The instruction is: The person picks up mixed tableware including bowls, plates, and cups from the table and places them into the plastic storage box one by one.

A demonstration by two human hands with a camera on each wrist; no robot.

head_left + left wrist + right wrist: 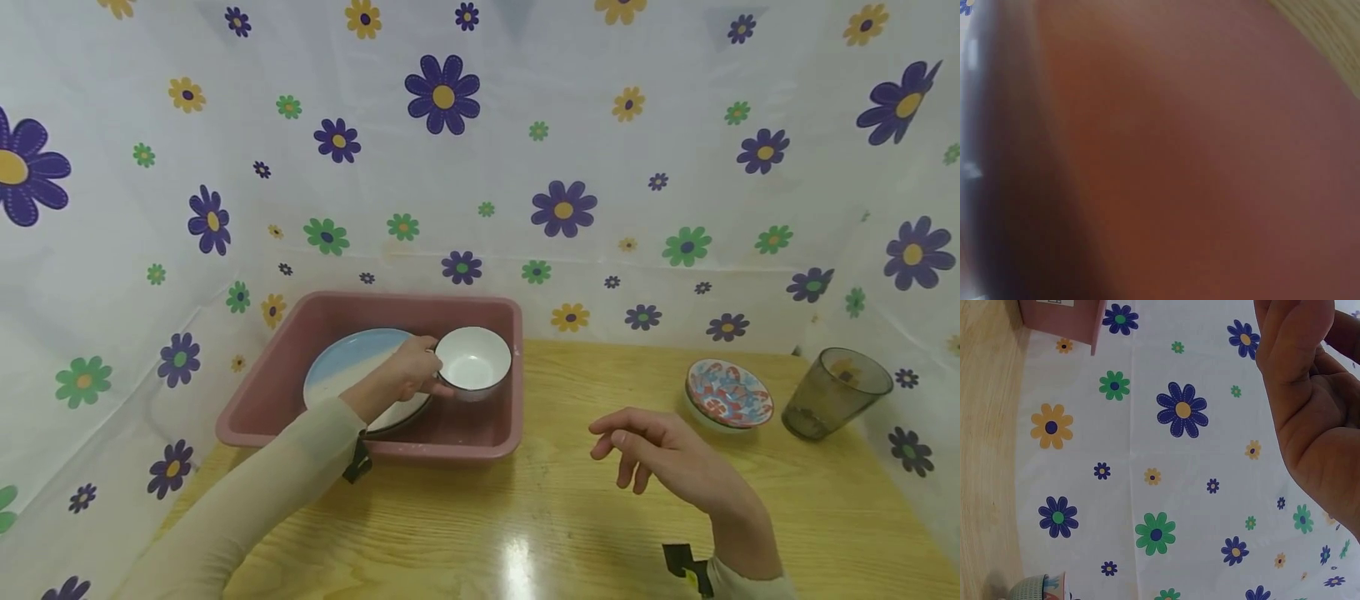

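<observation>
Floral-print sheet [510, 150] fills the upper frame and backs the wood-grain table [555, 500]. Pink basin [367, 448], left of centre: holds a blue-and-cream plate [345, 367], partly covered by the left arm, plus a white bowl [472, 358] at its right end. Smoky glass tumbler [836, 392] at far right on the table; red-and-blue patterned bowl [727, 396] near it, to its left. Left hand [408, 368] inside the basin, pinching the white bowl by its left rim; cannot tell whether the base touches the basin floor. Right hand [663, 450], lower right, grip released, fingers loosely bent above the table. Edges: a broad stretch of tabletop separates basin and patterned bowl; basin's front rim passes under the left wrist; white bowl just beside the basin's right wall.
</observation>
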